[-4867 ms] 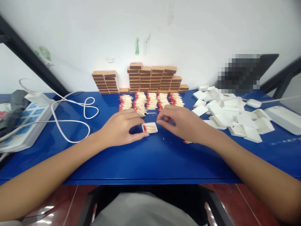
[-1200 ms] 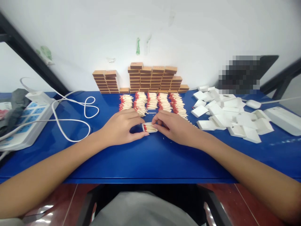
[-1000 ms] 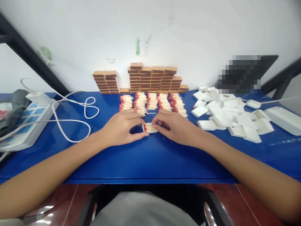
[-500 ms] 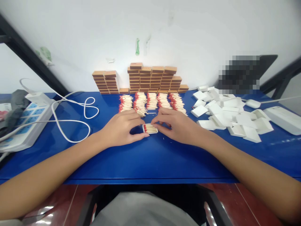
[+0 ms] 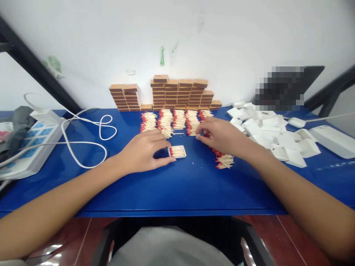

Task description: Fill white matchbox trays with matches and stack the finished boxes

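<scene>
My left hand (image 5: 148, 150) has its thumb and fingers around the left end of a small white matchbox tray (image 5: 185, 152), which lies flat on the blue table with red-headed matches (image 5: 177, 150) in it. My right hand (image 5: 219, 135) is curled at the right edge of the fourth pile of matches (image 5: 192, 122). Its thumb and forefinger are nearly together; anything between the tips is too small to make out. More red-tipped matches (image 5: 225, 161) show below that hand, and it partly covers the rightmost pile (image 5: 205, 113).
Brown matchboxes (image 5: 170, 94) stand stacked along the wall. Many white empty trays (image 5: 266, 131) lie heaped at right, beside a white box (image 5: 334, 140). At left are a power strip (image 5: 36, 142) and looped white cables (image 5: 97, 142). A dark tablet-like object (image 5: 313, 83) leans behind.
My right hand has left the tray and moved right and slightly up to the match piles. The matches in the tray now show fully. My left hand has stayed in place.
</scene>
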Demonstrator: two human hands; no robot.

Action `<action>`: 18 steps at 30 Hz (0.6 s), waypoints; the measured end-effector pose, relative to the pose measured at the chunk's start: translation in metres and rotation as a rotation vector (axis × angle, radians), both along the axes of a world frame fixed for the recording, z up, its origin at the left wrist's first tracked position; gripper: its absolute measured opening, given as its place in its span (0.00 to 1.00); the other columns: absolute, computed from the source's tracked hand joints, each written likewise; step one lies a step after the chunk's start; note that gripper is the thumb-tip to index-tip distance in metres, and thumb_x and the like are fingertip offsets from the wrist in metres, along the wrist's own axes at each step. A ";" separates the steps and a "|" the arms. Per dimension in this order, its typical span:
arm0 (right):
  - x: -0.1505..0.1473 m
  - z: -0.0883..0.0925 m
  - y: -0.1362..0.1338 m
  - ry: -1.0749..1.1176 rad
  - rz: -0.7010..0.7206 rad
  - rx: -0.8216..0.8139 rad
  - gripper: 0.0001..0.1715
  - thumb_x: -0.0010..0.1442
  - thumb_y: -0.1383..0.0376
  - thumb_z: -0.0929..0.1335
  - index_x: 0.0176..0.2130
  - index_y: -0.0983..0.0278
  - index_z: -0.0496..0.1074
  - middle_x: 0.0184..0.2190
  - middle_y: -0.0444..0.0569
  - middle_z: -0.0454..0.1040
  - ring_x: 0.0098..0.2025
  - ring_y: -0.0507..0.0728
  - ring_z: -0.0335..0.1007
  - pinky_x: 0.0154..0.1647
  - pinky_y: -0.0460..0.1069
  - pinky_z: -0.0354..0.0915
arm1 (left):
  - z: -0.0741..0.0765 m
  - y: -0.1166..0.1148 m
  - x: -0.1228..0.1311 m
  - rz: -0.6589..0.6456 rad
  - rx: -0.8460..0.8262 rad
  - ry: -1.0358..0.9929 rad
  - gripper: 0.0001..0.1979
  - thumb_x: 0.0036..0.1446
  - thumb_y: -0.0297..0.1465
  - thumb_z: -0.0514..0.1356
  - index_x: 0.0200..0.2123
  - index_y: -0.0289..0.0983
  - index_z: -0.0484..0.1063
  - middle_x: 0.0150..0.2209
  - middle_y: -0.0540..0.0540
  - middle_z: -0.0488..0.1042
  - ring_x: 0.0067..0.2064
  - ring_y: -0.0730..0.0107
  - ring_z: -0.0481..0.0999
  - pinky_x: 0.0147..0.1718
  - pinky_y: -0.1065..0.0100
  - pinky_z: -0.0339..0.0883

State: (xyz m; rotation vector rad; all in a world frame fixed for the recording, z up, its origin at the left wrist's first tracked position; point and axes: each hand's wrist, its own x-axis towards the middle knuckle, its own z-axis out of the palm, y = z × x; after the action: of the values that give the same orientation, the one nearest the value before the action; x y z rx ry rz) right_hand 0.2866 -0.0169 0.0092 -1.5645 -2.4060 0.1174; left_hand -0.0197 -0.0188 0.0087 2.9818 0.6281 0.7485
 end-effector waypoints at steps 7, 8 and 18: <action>-0.002 -0.005 -0.001 -0.007 0.023 0.003 0.08 0.68 0.63 0.70 0.43 0.61 0.80 0.39 0.51 0.76 0.37 0.59 0.72 0.38 0.52 0.63 | 0.001 0.000 -0.001 0.020 -0.002 0.023 0.15 0.69 0.44 0.66 0.43 0.36 0.81 0.37 0.44 0.81 0.39 0.63 0.79 0.42 0.62 0.71; -0.002 -0.005 -0.001 -0.005 0.021 0.007 0.08 0.68 0.63 0.70 0.44 0.61 0.80 0.39 0.51 0.76 0.37 0.59 0.72 0.38 0.52 0.63 | 0.001 -0.001 -0.001 0.021 -0.001 0.022 0.15 0.69 0.44 0.66 0.43 0.36 0.81 0.37 0.44 0.81 0.39 0.63 0.79 0.42 0.62 0.71; -0.004 -0.002 -0.001 -0.023 0.012 -0.030 0.07 0.68 0.65 0.69 0.39 0.61 0.79 0.39 0.52 0.76 0.36 0.58 0.72 0.38 0.52 0.62 | 0.002 -0.001 0.000 0.011 0.003 0.015 0.15 0.69 0.43 0.67 0.42 0.36 0.81 0.37 0.44 0.81 0.38 0.63 0.79 0.41 0.62 0.70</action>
State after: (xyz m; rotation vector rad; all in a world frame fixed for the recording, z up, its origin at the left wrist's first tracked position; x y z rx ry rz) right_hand 0.2825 -0.0175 0.0073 -1.5737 -2.4423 0.1395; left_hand -0.0196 -0.0200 0.0103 2.9921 0.6450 0.7287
